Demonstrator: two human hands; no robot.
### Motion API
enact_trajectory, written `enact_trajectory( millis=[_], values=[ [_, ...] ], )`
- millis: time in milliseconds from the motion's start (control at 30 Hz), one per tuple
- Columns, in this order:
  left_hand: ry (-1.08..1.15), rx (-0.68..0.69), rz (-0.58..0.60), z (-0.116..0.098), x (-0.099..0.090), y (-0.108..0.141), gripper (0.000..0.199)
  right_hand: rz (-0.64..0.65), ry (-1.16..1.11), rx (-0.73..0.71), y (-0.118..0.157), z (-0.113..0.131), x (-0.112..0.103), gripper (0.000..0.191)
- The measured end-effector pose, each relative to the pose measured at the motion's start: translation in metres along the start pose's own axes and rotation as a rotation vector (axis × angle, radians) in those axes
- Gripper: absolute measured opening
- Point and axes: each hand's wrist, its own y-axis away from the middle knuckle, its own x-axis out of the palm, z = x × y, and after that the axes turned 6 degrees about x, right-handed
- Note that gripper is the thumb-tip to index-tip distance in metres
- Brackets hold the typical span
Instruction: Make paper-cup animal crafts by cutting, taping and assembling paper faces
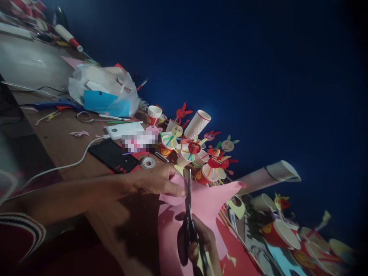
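Note:
A large sheet of pink paper (201, 199) spreads over the table edge, its far corner curling up. My left hand (161, 180) pinches the left part of this sheet between thumb and fingers. Black-handled scissors (188, 203) point away from me, their blades slightly apart at the pink paper close to my left thumb. My right hand (202, 237) is closed round the scissor handles, below and to the right of my left hand. A roll of white tape (148, 162) lies just beyond my left hand.
Paper cups with paper animal faces (194, 147) stand beyond the sheet, beside a cup stack (198, 123). A black phone (114, 155), a white power bank (120, 129) and a plastic bag of scraps (105, 90) are on the left. More red cups (280, 234) sit at right.

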Motion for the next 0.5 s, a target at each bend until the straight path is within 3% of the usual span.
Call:
enact_trajectory(
  millis=[100, 333, 500],
  values=[
    [0.020, -0.044, 0.007, -0.001, 0.001, 0.004, 0.025, -0.017, -0.018, -0.002, 0.000, 0.004, 0.001, 0.064],
    [0.131, -0.017, -0.239, 0.000, 0.017, 0.014, 0.029, -0.029, 0.006, -0.054, 0.001, 0.003, 0.000, 0.063],
    [0.056, 0.074, -0.200, 0.003, 0.018, 0.011, 0.025, 0.018, -0.022, -0.088, 0.003, 0.005, -0.002, 0.060]
  ],
)
